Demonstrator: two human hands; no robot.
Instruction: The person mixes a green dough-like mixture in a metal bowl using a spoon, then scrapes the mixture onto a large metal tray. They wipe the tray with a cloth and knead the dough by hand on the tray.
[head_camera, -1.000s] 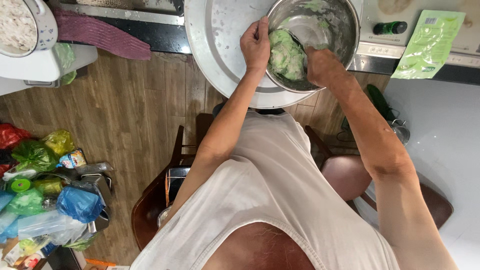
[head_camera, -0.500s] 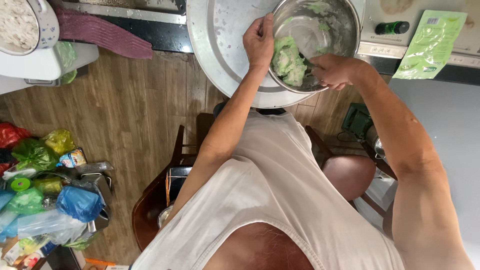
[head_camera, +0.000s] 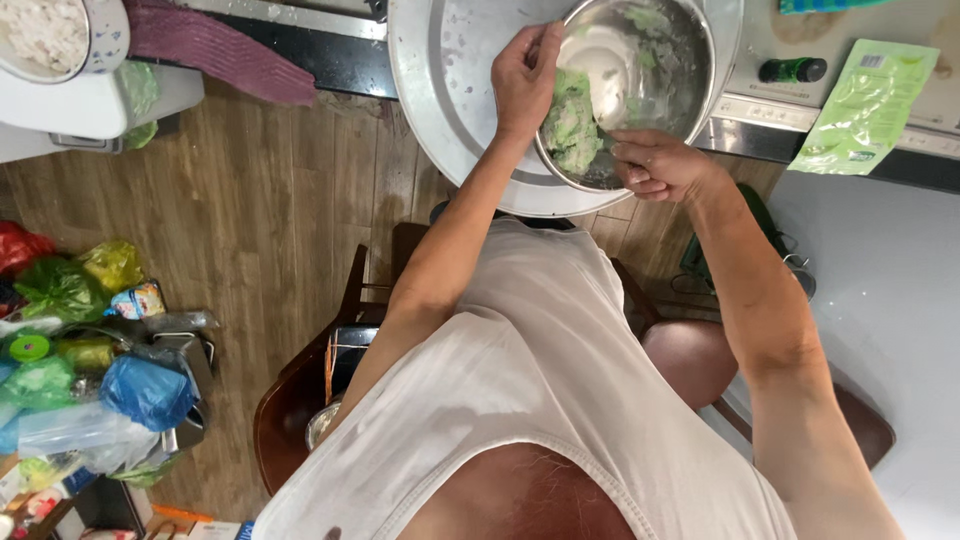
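Steel mixing bowl sits tilted inside a wide, shallow metal basin, and the top edge of the view cuts off the far rims of both. In the bowl lies a lump of pale green dough, pressed against the near wall, with green smears higher up the inside. The left hand reaches over the bowl's near rim, fingers curled down onto the dough; its fingertips are hidden behind the lump, so how tightly it grips cannot be told. The right hand is closed on the bowl's lower rim, thumb on the edge, fingers folded beneath and partly out of sight. The basin rests on a table edge that is mostly covered by it.

At the upper left a white rice cooker holds white rice, cropped by the frame. A purple cloth lies beside it. At the upper right are a green plastic packet and a small dark bottle. Coloured plastic bags crowd the wooden floor at the left, their contents unreadable.
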